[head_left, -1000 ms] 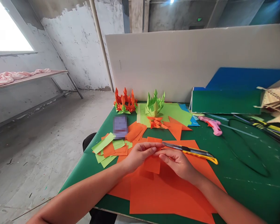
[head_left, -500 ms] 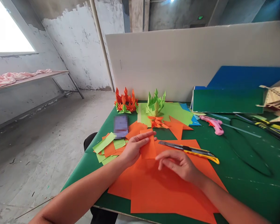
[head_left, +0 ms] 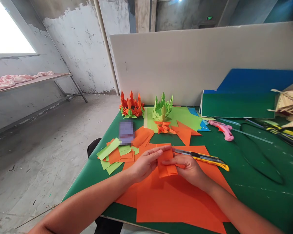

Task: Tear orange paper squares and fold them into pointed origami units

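Paper [head_left: 164, 156], small, orange and folded, is held up between the two grips, above the larger orange sheets [head_left: 166, 208]. The left grip [head_left: 145, 164] is clamped on its left side, the thumb and a long finger lying along the upper part. The right grip [head_left: 189, 167] is clamped on the lower right part, a finger laid across the front. Below that finger, the bottom edge shows folded layers and a crease.

Just beyond the right grip, and running off to its right, lies a cutter [head_left: 207, 158] with a yellow handle, partly on the sheets and partly on the green tabletop [head_left: 258, 204]. Left of the left grip is a loose pile of green and orange slips [head_left: 114, 156]; past them lies a purple item [head_left: 126, 131], too blurred to make out.

Straight ahead of the grips, an orange flower [head_left: 163, 127] rests just in front of a green crown [head_left: 162, 109], both over a green sheet [head_left: 185, 118]. An orange crown [head_left: 131, 106] stands farther left. Well to the right of the right grip, beyond the cutter, are a pink glue gun [head_left: 223, 130] and a dark cord [head_left: 278, 180].
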`<action>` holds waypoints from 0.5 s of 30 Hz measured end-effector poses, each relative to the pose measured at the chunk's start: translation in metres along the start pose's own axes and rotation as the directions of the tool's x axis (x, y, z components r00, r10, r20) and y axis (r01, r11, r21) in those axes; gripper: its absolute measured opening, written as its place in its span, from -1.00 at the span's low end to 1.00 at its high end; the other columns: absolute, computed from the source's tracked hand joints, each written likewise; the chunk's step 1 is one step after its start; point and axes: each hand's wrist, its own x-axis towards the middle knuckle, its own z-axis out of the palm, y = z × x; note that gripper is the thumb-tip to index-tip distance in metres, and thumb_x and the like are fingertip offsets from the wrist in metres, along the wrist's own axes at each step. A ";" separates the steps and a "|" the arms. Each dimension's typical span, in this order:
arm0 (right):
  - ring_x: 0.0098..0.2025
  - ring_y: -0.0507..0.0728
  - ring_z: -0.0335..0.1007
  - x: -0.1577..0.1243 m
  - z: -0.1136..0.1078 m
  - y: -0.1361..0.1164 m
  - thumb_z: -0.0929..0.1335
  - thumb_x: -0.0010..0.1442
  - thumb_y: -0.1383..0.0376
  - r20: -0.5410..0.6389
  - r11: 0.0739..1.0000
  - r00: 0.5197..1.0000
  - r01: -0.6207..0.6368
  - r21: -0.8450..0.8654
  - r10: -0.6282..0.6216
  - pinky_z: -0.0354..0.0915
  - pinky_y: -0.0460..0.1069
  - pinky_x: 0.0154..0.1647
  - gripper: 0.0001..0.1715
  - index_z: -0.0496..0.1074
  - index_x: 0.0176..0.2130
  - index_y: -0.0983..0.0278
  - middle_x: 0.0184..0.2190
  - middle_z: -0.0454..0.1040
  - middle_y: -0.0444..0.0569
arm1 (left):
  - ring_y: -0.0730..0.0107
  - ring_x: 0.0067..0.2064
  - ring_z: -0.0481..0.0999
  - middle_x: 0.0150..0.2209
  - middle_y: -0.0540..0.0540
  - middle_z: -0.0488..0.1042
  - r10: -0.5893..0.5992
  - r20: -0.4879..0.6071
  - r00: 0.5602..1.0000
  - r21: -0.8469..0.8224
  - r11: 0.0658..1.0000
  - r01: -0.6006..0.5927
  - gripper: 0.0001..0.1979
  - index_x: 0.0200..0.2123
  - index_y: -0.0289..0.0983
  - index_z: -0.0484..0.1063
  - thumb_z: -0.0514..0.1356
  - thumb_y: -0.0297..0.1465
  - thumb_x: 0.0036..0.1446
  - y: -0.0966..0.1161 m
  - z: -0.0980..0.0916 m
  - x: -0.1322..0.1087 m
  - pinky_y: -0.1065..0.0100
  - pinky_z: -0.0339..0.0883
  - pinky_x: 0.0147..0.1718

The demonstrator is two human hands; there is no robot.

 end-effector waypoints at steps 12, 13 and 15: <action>-0.25 0.18 0.54 0.003 -0.002 -0.002 0.43 0.14 0.01 0.070 0.958 0.984 -0.174 0.228 0.162 0.45 0.04 -0.19 -0.65 0.65 -0.30 0.22 -0.36 0.64 -0.01 | -0.02 0.26 0.31 0.16 -0.15 0.45 0.128 0.023 0.991 0.205 0.970 -0.130 -0.61 0.02 -0.17 0.54 0.20 -0.14 0.21 -0.004 0.001 -0.005 0.06 0.22 0.19; -0.29 0.16 0.52 0.003 -0.002 -0.001 0.44 0.14 0.01 0.069 0.956 0.983 -0.179 0.233 0.167 0.44 0.02 -0.22 -0.65 0.65 -0.33 0.23 -0.39 0.63 -0.02 | -0.01 0.28 0.28 0.18 -0.15 0.43 0.151 0.056 0.987 0.238 0.958 -0.160 -0.59 0.04 -0.17 0.52 0.16 -0.10 0.24 -0.005 0.001 -0.006 0.04 0.20 0.21; -0.35 0.12 0.49 0.004 -0.002 0.001 0.44 0.12 0.00 0.049 0.950 0.981 -0.195 0.245 0.189 0.41 -0.02 -0.30 -0.63 0.63 -0.40 0.25 -0.44 0.61 -0.05 | -0.01 0.30 0.25 0.21 -0.15 0.40 0.201 0.139 0.970 0.299 0.925 -0.234 -0.54 0.09 -0.14 0.49 0.18 -0.07 0.20 -0.007 0.000 -0.007 0.03 0.17 0.24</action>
